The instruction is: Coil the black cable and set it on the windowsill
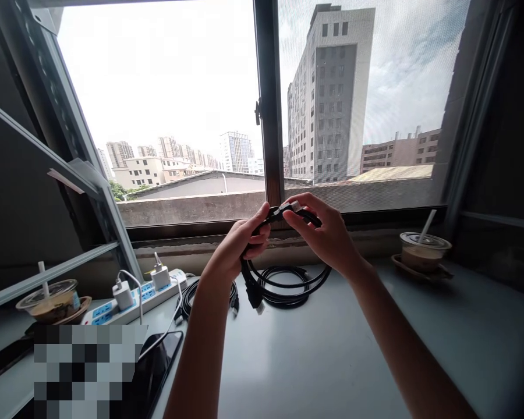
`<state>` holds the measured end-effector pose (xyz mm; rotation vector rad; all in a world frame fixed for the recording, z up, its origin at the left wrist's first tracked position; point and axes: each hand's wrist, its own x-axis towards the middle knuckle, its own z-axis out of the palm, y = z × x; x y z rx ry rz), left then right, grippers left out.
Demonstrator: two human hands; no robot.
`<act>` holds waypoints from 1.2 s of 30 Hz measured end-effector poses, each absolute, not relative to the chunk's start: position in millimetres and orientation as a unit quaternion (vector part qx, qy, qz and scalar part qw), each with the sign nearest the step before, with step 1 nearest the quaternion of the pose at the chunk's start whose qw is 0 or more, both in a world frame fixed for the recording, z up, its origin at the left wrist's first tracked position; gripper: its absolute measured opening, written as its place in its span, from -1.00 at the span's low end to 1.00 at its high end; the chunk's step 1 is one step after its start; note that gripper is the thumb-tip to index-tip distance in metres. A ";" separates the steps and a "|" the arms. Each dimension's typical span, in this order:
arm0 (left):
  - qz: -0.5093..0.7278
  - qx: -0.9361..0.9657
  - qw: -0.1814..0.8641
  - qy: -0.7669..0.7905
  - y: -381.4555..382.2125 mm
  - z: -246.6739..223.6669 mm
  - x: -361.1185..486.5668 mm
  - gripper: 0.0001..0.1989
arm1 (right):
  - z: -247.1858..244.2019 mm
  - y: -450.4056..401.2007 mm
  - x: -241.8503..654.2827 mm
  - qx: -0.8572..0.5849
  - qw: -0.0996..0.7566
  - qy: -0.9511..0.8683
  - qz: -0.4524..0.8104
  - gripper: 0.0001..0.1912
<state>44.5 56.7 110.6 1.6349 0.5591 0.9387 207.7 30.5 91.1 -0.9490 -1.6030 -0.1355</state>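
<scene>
A looped black cable hangs between my hands above the table. My left hand is closed around the cable's left side, its thumb pointing up. With thumb and fingers my right hand grips the same cable near a silver-tipped connector. A thick black plug with a light metal tip dangles below my left hand. Behind it, a coiled black cable lies on the table, and another coiled cable lies to the left, partly hidden by my left forearm.
A white power strip with two chargers stands at the left on the grey table, with a dark phone in front. Cups with straws stand at the far left and right. Metal shelf bars and a window are beyond.
</scene>
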 end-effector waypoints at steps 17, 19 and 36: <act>0.393 0.752 0.388 0.361 75.4 98.7 38.3 -0.64 | 84.3 56.4 211.7 -0.382 0.747 -0.543 -0.042 -0.74; 0.352 0.781 0.332 0.394 77.4 95.7 36.5 -0.62 | 83.3 58.4 214.1 -0.366 0.768 -0.525 -0.025 -0.76; 0.385 0.713 0.317 0.492 116.5 68.9 45.9 -0.86 | 67.9 75.3 225.8 -0.491 0.537 -0.657 -0.196 -0.64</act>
